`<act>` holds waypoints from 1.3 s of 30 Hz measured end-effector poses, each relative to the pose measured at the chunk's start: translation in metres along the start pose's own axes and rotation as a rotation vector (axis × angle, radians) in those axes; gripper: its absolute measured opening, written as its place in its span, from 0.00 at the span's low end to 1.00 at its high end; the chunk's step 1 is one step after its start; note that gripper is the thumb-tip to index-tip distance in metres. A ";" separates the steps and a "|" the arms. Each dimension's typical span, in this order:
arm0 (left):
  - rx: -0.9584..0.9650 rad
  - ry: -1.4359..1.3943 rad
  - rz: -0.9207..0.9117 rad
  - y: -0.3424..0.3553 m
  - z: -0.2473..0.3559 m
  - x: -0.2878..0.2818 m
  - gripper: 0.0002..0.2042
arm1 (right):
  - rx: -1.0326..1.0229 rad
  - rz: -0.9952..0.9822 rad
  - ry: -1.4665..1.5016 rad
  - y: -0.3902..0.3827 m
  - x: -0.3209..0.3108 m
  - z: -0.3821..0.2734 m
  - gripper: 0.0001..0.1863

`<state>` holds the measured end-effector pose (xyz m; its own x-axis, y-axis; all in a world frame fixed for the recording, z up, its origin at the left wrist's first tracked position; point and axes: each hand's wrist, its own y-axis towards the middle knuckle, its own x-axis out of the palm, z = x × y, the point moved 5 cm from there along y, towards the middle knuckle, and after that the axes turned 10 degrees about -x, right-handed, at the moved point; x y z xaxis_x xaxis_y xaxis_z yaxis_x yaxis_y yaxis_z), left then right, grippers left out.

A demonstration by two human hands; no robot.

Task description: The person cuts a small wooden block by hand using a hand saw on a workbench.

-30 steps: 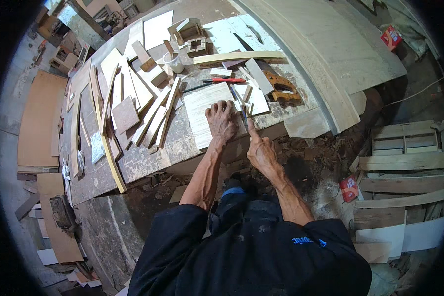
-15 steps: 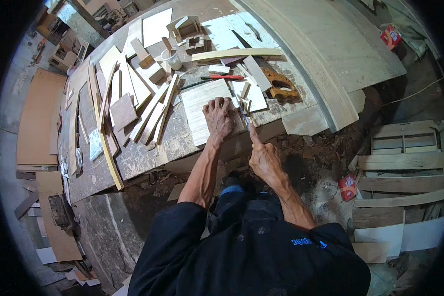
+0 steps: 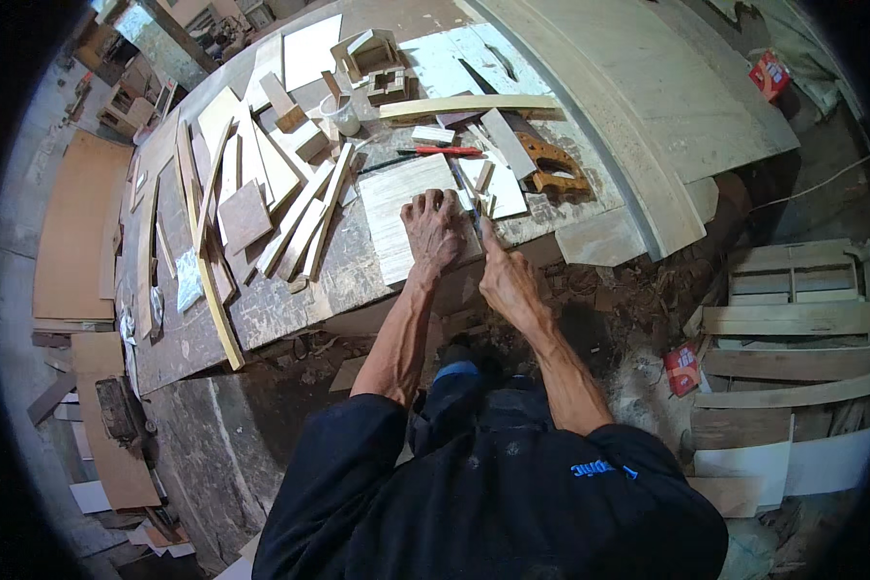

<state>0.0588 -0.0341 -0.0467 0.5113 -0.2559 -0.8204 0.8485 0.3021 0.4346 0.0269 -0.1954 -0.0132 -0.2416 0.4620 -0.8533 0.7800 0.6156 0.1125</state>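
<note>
The left hand [image 3: 433, 230] presses curled fingers onto the pale board [image 3: 389, 217] at the desk [image 3: 333, 295]'s near edge; whether it pinches anything beneath, I can't tell. The right hand [image 3: 510, 285] grips a slim tool [image 3: 479, 218], index finger extended, along the board's right side. Even downward pressure and left fingers well inside that edge should help. Small offcuts [image 3: 490, 205] lie just beside; the handsaw [image 3: 554, 168] rests beyond.

Bare bench [image 3: 346, 261] leaves passage left of the pale board [image 3: 391, 215], wooden strips [image 3: 328, 213] blocking beyond
</note>
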 end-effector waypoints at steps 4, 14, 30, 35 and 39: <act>-0.013 0.025 0.036 -0.003 -0.006 0.002 0.19 | 0.065 -0.046 0.074 -0.014 0.020 0.012 0.45; -0.020 0.051 -0.005 -0.002 -0.007 0.001 0.22 | -0.014 -0.020 0.035 -0.017 0.015 0.007 0.40; 0.015 -0.027 0.013 -0.001 -0.002 0.000 0.22 | -0.068 0.121 0.078 -0.009 0.041 0.033 0.40; -0.010 -0.012 -0.004 -0.001 -0.005 0.000 0.22 | -0.111 0.115 0.014 -0.049 0.045 0.027 0.40; 0.001 -0.062 -0.027 0.001 0.001 0.001 0.22 | -0.106 0.045 -0.133 -0.023 0.043 0.038 0.40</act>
<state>0.0606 -0.0354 -0.0464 0.4954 -0.3208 -0.8073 0.8623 0.2937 0.4125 0.0199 -0.2137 -0.0718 -0.1237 0.4060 -0.9055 0.7212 0.6635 0.1990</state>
